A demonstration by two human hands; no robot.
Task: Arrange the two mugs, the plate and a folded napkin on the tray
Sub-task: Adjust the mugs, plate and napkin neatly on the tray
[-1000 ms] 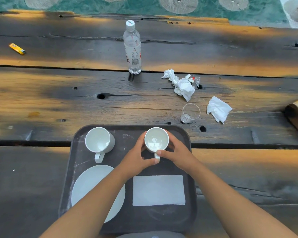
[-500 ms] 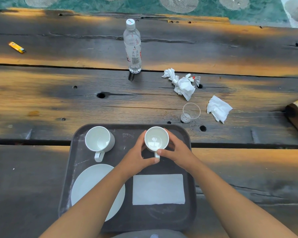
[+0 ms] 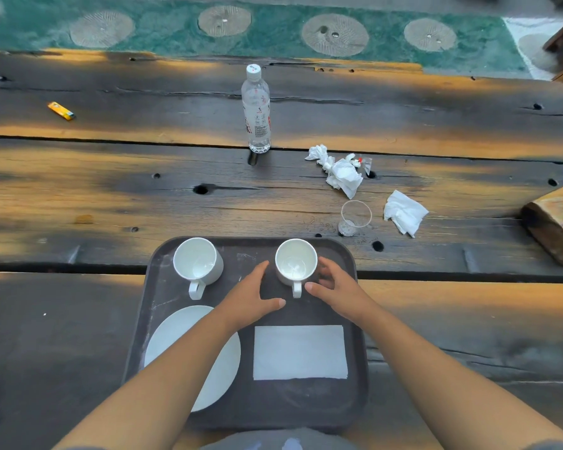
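Observation:
A dark tray [image 3: 163, 280] lies on the wooden table in front of me. Two white mugs stand upright at its far side, the left mug [image 3: 197, 263] and the right mug [image 3: 295, 262], both handles pointing toward me. A white plate [image 3: 176, 332] sits at the tray's near left, partly under my left forearm. A folded white napkin [image 3: 299, 352] lies flat at the near right. My left hand [image 3: 252, 298] is open just left of the right mug, apart from it. My right hand [image 3: 335, 287] is open just right of that mug, fingers spread beside it.
Beyond the tray stand a clear plastic water bottle [image 3: 256, 108] and a small clear cup [image 3: 354, 218]. Crumpled tissues [image 3: 340, 172] and another tissue [image 3: 403, 212] lie at the right. An orange lighter [image 3: 61, 111] is far left. A wooden block [image 3: 553, 222] sits at the right edge.
Both hands have let go of the right mug and drawn back slightly, fingers now spread. The mug stays standing on the tray.

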